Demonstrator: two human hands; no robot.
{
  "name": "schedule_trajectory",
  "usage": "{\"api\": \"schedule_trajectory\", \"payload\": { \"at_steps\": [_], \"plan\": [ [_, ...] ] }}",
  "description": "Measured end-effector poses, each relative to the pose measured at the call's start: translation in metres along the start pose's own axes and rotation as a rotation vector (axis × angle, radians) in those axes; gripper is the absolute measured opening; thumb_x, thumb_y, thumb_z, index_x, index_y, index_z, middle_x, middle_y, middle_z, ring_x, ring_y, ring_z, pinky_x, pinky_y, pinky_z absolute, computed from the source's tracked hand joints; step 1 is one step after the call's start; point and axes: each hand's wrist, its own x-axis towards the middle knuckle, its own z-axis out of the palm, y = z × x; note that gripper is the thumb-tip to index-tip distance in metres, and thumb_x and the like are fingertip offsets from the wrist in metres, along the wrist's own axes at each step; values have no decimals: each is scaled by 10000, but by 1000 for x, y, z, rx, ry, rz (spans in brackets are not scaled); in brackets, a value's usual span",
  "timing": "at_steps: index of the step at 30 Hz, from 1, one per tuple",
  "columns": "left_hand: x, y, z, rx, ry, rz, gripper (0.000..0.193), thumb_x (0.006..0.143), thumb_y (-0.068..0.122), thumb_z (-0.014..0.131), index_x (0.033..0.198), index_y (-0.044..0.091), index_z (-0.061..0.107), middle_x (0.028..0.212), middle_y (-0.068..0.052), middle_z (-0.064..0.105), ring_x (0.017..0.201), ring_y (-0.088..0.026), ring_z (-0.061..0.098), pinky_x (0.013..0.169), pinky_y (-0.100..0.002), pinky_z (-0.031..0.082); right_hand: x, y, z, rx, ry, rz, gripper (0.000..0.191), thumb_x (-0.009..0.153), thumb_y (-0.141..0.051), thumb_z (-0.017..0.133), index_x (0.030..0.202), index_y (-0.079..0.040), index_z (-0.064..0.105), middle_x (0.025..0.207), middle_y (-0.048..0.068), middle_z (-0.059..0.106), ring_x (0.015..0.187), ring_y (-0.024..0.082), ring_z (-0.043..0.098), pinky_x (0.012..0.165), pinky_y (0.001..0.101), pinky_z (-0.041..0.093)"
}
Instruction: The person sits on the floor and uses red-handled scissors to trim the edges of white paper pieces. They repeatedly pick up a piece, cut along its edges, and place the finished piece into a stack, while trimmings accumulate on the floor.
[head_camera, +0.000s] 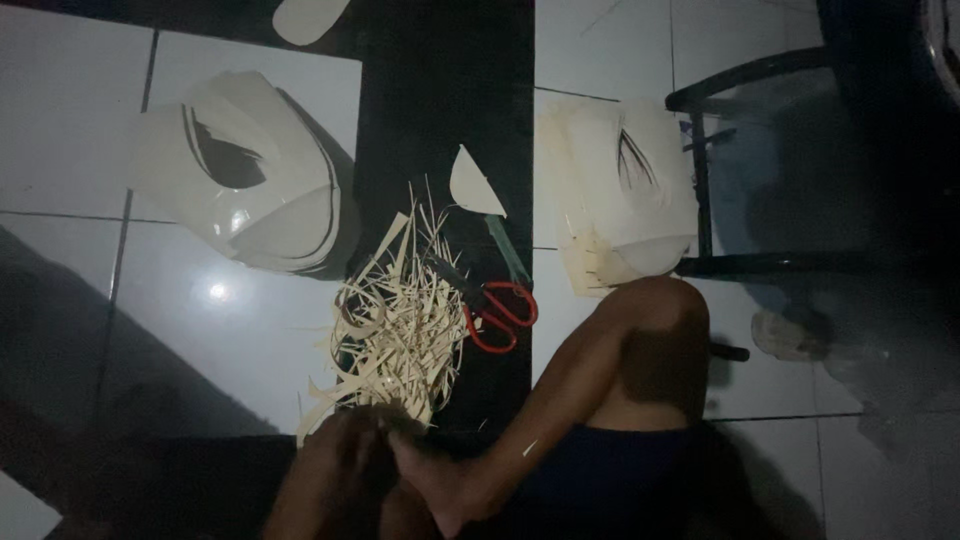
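On the tiled floor a big heap of trimmed strips (395, 320) lay cut beside red-handled scissors (495, 305), both hands (380, 455) meeting at its near edge, grip unclear, uncut sheets (625, 190) remaining.

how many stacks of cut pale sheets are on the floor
2: one stack of pale cut sheets left of the strip pile, another pale stack right of the red-handled scissors. More may be hidden.

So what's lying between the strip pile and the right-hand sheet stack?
The red-handled scissors, and above them a small cut piece, both on the dark floor band. Head view shows it.
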Motion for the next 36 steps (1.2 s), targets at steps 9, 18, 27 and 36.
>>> {"api": "schedule_trajectory", "payload": {
  "at_steps": [9, 18, 27, 36],
  "plan": [
    [3, 3, 8, 151, -26, 46, 459, 849, 238, 699, 1279, 109, 603, 1184, -196, 679, 997, -432, 679, 812, -512, 579, -17, 38, 2, 288, -141, 210, 678, 1000, -513, 490, 1423, 16, 495, 1423, 197, 555, 1309, 328, 526, 1121, 448, 396],
    [9, 0, 5, 172, -65, 31, 369, 913, 205, 650, 1262, 96, 603, 1210, -193, 670, 990, -434, 682, 832, -515, 567, -180, -19, -227, -1084, 658, 281, 624, 971, -419, 622, 1354, 67, 540, 1370, 279, 574, 1292, 399, 547, 1117, 517, 430],
    [11, 1, 0, 152, -37, 84, 478, 854, 192, 695, 1307, 85, 588, 1181, -183, 686, 1029, -404, 687, 826, -476, 575, -111, 52, -319, -1244, 662, 520, 847, 782, -437, 854, 1305, 146, 532, 1268, 380, 553, 1182, 503, 530, 998, 576, 447],
    [13, 39, -26, -508, -93, -538, 332, 1020, 240, 535, 1188, 40, 739, 1123, -180, 761, 995, -344, 758, 893, -407, 583, -105, 1, -329, -947, 895, 505, 982, 667, -482, 927, 1313, 145, 533, 1255, 342, 578, 1158, 444, 582, 979, 537, 509]
  ]
}}
